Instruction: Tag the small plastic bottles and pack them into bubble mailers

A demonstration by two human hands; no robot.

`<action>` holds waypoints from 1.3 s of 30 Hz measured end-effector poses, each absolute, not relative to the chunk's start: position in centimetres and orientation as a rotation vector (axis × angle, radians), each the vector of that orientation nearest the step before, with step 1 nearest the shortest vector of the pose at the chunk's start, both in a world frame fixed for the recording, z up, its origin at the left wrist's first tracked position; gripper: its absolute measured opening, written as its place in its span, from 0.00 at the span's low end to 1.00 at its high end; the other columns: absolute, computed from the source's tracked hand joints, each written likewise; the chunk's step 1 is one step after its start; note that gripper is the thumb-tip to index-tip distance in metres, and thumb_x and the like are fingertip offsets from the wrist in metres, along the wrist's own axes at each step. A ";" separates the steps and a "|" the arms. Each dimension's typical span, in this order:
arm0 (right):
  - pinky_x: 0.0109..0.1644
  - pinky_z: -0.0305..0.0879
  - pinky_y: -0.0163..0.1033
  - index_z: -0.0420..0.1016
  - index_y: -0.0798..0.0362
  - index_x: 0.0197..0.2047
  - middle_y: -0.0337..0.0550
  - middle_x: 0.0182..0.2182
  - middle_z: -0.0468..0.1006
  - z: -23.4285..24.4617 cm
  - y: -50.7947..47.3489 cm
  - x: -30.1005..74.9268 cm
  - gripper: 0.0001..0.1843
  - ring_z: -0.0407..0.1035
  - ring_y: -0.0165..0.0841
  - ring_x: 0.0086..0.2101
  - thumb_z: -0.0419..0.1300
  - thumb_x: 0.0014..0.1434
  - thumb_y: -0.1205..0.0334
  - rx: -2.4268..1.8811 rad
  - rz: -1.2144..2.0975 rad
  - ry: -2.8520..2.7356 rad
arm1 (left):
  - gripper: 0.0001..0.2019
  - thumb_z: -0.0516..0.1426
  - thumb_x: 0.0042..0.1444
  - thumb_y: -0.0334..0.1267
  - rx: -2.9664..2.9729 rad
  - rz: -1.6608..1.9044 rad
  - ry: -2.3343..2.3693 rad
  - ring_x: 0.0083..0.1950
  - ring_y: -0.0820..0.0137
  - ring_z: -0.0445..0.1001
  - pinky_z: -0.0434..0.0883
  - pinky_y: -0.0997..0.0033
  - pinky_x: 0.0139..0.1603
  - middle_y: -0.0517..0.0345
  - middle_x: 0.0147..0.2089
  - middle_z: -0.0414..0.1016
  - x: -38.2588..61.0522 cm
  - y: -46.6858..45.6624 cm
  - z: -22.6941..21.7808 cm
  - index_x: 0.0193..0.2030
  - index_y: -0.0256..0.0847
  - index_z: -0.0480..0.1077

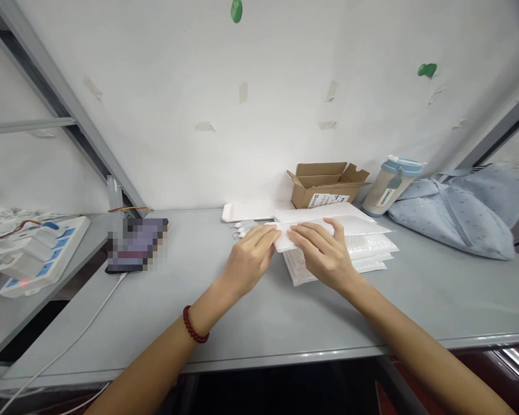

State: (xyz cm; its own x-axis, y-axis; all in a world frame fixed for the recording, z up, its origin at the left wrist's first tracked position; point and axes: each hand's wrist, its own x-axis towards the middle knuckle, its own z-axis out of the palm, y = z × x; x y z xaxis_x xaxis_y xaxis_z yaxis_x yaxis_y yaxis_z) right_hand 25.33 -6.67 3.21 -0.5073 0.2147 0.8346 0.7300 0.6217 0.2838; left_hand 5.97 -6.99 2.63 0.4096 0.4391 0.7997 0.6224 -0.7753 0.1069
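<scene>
A stack of white bubble mailers lies on the grey table, right of centre. My left hand pinches the left edge of the top mailer, fingers curled. My right hand rests on the same mailer with fingers bent over its edge, thumb raised. A red bead bracelet circles my left wrist. A few small white pieces lie just behind my left hand.
Behind the stack sit a flat white tray, an open cardboard box and a blue-lidded bottle. A pale blue cloth bag lies at right. A phone with white cable and a power strip are at left.
</scene>
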 end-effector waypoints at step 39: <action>0.59 0.39 0.62 0.68 0.50 0.54 0.53 0.52 0.73 3.5 -7.8 24.5 0.21 0.61 0.47 0.54 0.57 0.60 0.50 -1.120 -0.788 -2.318 | 0.14 0.61 0.54 0.41 -3.160 -2.778 -1.867 0.40 0.68 0.74 0.70 0.65 0.46 0.56 0.37 0.75 8.1 -7.3 2.9 0.46 0.38 0.72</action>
State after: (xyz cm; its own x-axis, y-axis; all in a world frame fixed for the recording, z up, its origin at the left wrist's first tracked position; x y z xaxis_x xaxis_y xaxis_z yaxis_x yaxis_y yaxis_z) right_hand 24.55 -7.83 3.48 -0.5719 0.5536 0.6054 0.8079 0.5081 0.2986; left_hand 8.06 -7.31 2.91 0.4138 0.9086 0.0563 -0.2913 0.0735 0.9538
